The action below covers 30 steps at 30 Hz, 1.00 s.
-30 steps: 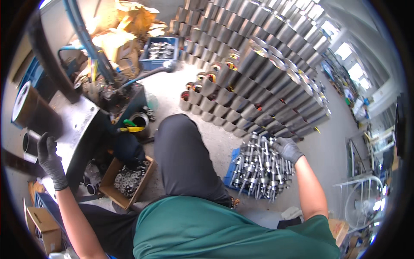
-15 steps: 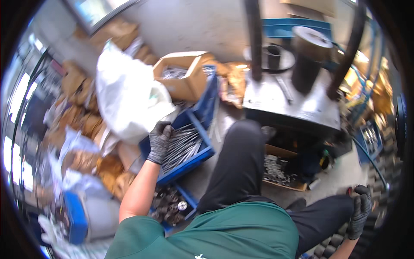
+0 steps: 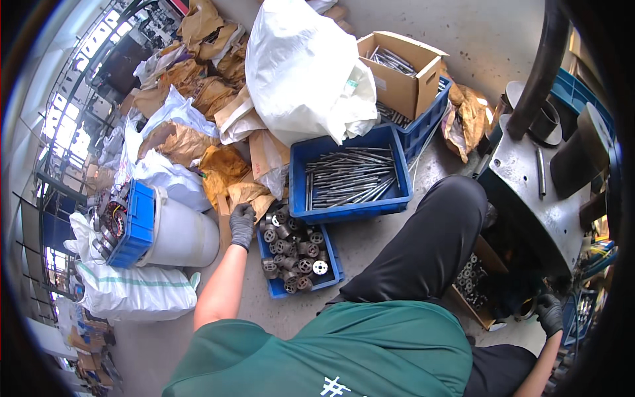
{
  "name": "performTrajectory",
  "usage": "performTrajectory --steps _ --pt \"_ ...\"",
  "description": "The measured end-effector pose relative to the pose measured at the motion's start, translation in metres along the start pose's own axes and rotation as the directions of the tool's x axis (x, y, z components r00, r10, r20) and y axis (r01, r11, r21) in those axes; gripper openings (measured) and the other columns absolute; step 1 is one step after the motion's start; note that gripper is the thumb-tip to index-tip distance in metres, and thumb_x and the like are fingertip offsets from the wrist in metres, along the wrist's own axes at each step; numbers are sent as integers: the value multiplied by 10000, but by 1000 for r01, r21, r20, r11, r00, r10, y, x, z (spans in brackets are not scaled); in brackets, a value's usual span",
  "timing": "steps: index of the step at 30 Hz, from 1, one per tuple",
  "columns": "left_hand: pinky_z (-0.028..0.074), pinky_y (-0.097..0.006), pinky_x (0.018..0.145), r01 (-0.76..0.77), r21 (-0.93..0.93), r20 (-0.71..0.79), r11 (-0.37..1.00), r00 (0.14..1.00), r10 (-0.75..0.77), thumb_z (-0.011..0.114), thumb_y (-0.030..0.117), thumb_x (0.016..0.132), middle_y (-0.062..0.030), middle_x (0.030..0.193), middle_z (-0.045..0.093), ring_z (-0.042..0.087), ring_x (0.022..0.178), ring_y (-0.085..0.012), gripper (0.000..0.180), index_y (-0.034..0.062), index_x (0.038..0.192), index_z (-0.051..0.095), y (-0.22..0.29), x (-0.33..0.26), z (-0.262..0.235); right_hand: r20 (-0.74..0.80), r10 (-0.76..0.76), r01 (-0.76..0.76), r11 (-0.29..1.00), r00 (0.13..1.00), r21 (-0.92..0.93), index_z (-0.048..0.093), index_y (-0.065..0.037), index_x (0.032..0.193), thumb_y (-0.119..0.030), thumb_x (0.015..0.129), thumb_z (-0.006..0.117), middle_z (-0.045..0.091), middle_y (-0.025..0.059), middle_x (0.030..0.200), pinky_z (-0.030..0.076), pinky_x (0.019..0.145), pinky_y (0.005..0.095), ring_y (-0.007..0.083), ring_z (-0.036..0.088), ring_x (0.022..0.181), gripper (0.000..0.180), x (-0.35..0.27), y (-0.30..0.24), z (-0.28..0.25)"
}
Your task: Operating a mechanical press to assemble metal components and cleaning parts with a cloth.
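My left hand (image 3: pixel 242 227), in a dark grey glove, is beside the left edge of a small blue crate (image 3: pixel 336 264) of slotted, round metal cores (image 3: pixel 291 249). Its fingers are drawn together; whatever they may hold is hidden. Just beyond stands a larger blue crate (image 3: pixel 402 169) with long thin metal shafts (image 3: pixel 349 175). At the lower right my right hand (image 3: pixel 549 315), also gloved, has its fingers curled near a dark ring-shaped part (image 3: pixel 527 308) under the machine table. Whether it grips anything is not visible.
A white sack (image 3: pixel 304 73) leans behind the shaft crate, next to a cardboard box (image 3: pixel 423 86) of shafts. The metal machine table (image 3: pixel 529 198) stands right, above an open carton (image 3: pixel 493 246) of small metal parts. A grey-white bucket (image 3: pixel 185 228) and a striped sack (image 3: pixel 139 291) sit left.
The view has swung left, so the crates appear further right. My left hand has gone from the shafts to beside the core crate. My right hand has shifted from beside my knee toward the machine table.
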<state>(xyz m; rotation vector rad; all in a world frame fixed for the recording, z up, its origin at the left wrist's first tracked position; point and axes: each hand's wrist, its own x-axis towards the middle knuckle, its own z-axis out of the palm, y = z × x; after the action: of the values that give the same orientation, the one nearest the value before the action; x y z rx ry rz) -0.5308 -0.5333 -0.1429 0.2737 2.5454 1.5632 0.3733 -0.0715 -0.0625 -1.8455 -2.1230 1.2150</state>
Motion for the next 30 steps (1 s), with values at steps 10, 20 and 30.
performTrajectory --steps 10,20,30 --pt "559 -401 942 -480 348 552 805 800 237 710 173 963 -186 1108 753 722 1034 -299 281 20 1198 697 62 -9 158 36 -38 35 997 999 72 721 14 842 74 806 600 695 127 701 533 492 334 189 648 543 140 -12 26 14" --pt "576 -411 926 -638 634 766 436 595 -243 782 439 779 -174 1096 782 746 1022 -323 456 108 1091 818 73 20 263 25 101 -104 980 995 170 731 62 1044 69 825 606 714 141 785 563 601 338 202 685 658 252 -26 31 6" --pt "538 -445 998 -730 603 795 321 515 -321 776 605 795 -219 1210 741 708 1127 -376 691 56 1215 757 78 13 273 200 409 -442 882 891 166 393 -197 1594 -312 986 582 643 202 1169 583 452 428 346 719 622 648 -23 6 -13"
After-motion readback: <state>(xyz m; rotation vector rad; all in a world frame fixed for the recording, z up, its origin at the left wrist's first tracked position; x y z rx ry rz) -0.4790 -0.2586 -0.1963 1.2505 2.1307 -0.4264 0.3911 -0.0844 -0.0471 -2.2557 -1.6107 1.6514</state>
